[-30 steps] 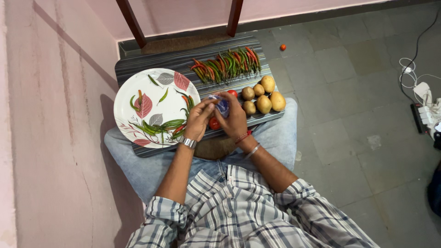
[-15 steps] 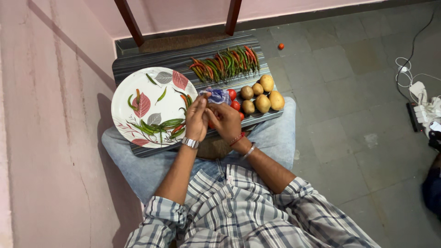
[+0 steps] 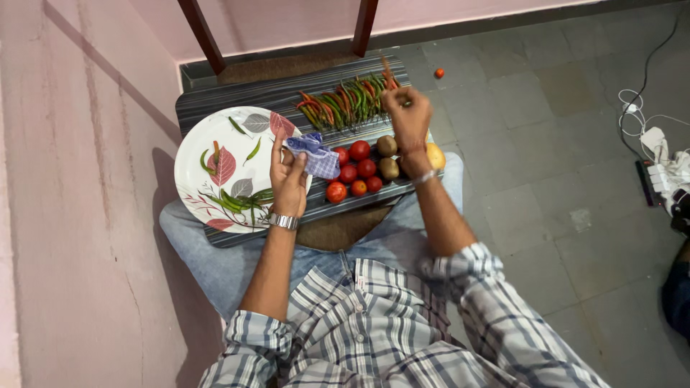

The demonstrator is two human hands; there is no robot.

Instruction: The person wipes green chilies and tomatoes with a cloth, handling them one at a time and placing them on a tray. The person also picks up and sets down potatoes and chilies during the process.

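Note:
A striped board (image 3: 237, 92) lies across my lap. My left hand (image 3: 287, 179) holds a blue checked cloth (image 3: 314, 154) over the edge of a round leaf-patterned plate (image 3: 215, 136) with several chillies (image 3: 244, 200) on it. My right hand (image 3: 408, 118) is stretched out over the far row of red and green chillies (image 3: 341, 104) and pinches one chilli (image 3: 390, 75) that sticks up from its fingers. Several small red tomatoes (image 3: 356, 171) lie between my hands. Potatoes (image 3: 388, 156) sit beside them, partly hidden under my right wrist.
A pink wall runs along the left. Two dark chair legs (image 3: 205, 32) stand beyond the board. A single small tomato (image 3: 438, 72) lies on the grey tiled floor. White cables and a power strip (image 3: 658, 162) are at the right edge.
My right hand left the cloth and reached forward to the chilli row, taking hold of one chilli. My left hand keeps the cloth, and the tomatoes are now uncovered.

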